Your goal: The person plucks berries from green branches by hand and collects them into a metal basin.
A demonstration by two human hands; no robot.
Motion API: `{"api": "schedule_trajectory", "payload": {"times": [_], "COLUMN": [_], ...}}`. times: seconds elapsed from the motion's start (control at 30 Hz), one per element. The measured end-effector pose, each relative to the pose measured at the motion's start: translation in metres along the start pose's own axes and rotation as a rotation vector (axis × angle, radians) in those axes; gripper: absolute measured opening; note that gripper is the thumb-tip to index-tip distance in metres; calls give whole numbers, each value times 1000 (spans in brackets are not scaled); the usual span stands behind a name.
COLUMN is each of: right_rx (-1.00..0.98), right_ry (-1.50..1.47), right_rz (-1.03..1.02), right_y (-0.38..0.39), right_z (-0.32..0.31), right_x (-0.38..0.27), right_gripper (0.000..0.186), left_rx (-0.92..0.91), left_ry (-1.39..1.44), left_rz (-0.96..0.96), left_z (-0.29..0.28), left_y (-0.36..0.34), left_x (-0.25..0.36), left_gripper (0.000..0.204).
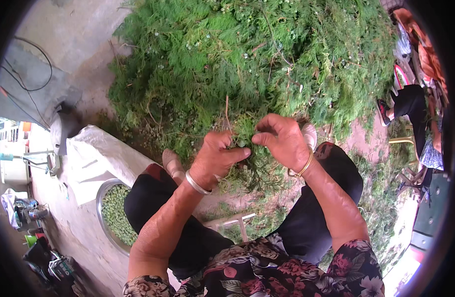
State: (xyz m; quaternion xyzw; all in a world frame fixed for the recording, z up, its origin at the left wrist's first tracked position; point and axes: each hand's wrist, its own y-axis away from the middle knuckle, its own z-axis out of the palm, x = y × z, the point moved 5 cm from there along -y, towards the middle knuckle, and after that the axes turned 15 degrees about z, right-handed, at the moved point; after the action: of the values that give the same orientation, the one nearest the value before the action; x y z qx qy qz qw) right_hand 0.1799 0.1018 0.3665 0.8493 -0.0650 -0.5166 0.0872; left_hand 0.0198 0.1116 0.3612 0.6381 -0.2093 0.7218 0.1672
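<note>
My left hand (215,154) grips a leafy green conifer sprig (257,173), its thumb stretched along the stems. Small round green cones (241,143) show on the sprig by the thumb tip. Close on the right, my right hand (283,141) has its thumb and fingers curled together at the sprig's edge; whatever lies between those fingertips is too small to make out. Just beyond both hands rises a large heap of cut conifer branches (247,64), dotted with pale cones. Left of my knee stands a round metal basin (101,210) holding many green cones.
A white sack (106,153) lies by my left knee. Between my legs is a small wooden frame (241,225). Black cables (44,84) trail at the far left. Another person's dark-trousered leg (409,106) shows at the right, beside a dark green case (432,208).
</note>
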Motion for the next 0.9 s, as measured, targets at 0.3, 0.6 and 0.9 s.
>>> {"api": "schedule_trajectory", "payload": {"times": [0.3, 0.6, 0.9], "right_rx": [154, -169, -205], "right_ry": [-566, -232, 36], "right_rz": [158, -114, 81], "right_y": [-16, 0, -7], "right_z": [-43, 3, 17], "right_x": [8, -19, 2], "right_gripper": [21, 23, 31], "left_rx": [160, 172, -33], "left_ry": [165, -73, -534], "left_rz": [-110, -46, 61], "left_z": [-9, -5, 0], "left_y": [4, -1, 2], "left_x": [3, -20, -20], "left_gripper": [13, 20, 24]}}
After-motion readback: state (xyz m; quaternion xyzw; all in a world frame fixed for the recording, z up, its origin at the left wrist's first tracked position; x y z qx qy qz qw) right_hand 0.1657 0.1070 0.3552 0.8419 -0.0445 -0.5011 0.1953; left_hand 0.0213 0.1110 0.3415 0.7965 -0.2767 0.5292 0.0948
